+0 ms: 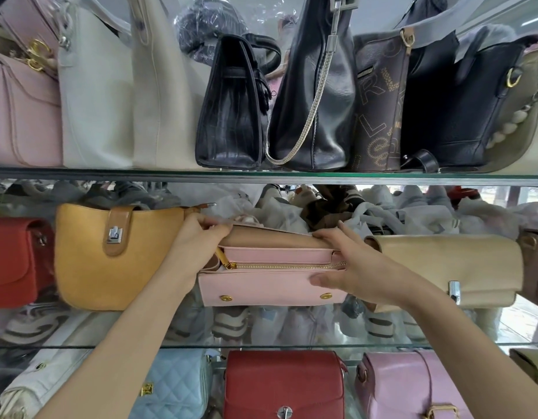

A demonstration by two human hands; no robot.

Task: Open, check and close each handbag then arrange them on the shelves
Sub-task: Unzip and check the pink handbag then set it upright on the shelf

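A pink handbag (261, 285) with a gold zip and two gold studs sits on the middle glass shelf (261, 346), its flap lifted back. My left hand (198, 234) grips the bag's upper left corner, fingers curled over the tan flap edge. My right hand (349, 264) holds the bag's right end, fingers over the top and thumb pressed on the front panel. The zip looks closed along its visible length.
A mustard bag (110, 255) and a red bag (16, 261) stand to the left, a beige bag (449, 267) to the right. Black, cream and pink bags fill the top shelf (261, 173). Blue quilted, red and mauve bags stand below.
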